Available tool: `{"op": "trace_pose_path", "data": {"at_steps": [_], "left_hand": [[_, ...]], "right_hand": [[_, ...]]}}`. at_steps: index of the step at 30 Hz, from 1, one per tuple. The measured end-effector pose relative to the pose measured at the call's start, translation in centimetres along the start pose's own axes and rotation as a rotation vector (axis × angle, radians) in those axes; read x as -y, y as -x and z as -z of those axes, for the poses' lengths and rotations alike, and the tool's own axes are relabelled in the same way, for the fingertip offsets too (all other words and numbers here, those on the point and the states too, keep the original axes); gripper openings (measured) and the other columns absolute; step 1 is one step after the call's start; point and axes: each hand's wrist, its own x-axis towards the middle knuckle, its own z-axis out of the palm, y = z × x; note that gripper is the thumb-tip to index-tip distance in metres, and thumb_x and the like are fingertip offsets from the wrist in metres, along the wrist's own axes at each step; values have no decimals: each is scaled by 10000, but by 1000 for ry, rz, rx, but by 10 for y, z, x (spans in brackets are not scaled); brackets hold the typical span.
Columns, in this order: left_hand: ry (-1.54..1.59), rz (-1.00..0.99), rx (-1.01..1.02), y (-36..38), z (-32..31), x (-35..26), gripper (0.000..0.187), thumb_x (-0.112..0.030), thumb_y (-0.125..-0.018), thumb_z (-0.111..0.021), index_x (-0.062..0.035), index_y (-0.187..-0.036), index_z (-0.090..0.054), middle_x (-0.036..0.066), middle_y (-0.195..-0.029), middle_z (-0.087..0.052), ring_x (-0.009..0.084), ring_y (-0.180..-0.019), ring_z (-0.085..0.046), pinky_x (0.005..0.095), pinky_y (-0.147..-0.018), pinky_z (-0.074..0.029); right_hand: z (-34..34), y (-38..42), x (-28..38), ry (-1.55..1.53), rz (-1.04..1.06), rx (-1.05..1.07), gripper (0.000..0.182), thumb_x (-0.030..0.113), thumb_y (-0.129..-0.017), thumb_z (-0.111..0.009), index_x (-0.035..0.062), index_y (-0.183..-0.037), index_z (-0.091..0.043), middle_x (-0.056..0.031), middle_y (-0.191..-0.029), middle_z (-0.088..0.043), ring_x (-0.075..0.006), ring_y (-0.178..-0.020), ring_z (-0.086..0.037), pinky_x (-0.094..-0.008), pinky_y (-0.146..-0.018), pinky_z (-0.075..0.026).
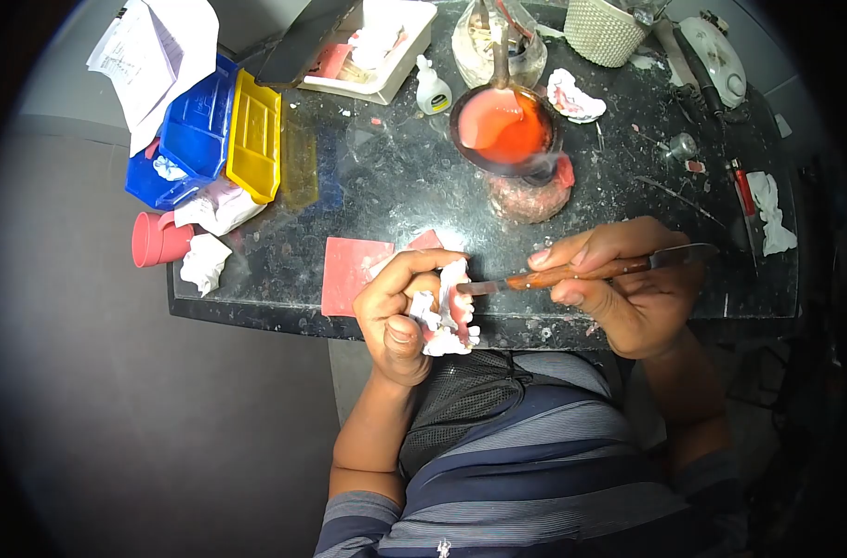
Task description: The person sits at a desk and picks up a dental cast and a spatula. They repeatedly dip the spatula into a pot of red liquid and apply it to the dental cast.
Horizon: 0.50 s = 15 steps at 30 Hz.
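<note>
Near the table's front edge, my left hand [400, 321] is closed around a white plaster dental model [449, 312] with pink wax and white teeth on it. My right hand [633, 284] pinches a wax knife [572, 273] by its brown wooden handle. The knife's metal tip points left and meets the pink wax on the model, or lies just over it. Flat pink wax sheets [346, 276] lie on the table behind my left hand. Farther back is a dark round pan [505, 130] of melted pink-red wax.
On the black table [377, 177], yellow [254, 135] and blue [198, 116] bins and a pink cup [159, 240] stand left. A white tray [386, 88], small bottle [433, 91] and woven basket [602, 35] are at the back. Tools and crumpled tissue [770, 214] lie right.
</note>
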Motion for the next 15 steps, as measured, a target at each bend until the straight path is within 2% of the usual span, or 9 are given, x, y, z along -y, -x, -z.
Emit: {"op": "trace_pose_path", "data": {"at_steps": [9, 12, 15], "left_hand": [[-6, 11, -1, 1, 1, 0, 1157, -932, -788, -336, 155, -1108, -568, 77, -696, -640, 83, -557, -570, 187, -514, -435], [-17, -11, -4, 0, 1, 2, 1159, -931, -787, -337, 158, -1112, -564, 76, -693, -638, 80, -543, -561, 185, -501, -427], [-10, 7, 26, 1, 3, 1, 1156, -927, -794, -336, 161, -1115, -560, 75, -684, -635, 76, -532, -552, 185, -489, -414]], "right_hand": [[1, 0, 1, 66, 11, 20, 213, -76, -805, -775, -45, -979, -655, -142, -906, -708, -273, -846, -756, -356, -762, -630], [-2, 4, -2, -69, 36, -71, 228, -79, -806, -774, -50, -996, -652, -147, -902, -710, -275, -843, -757, -343, -751, -629], [3, -1, 1, -5, 10, 28, 239, -88, -805, -770, -53, -1010, -653, -144, -900, -707, -269, -844, -756, -334, -738, -631]]}}
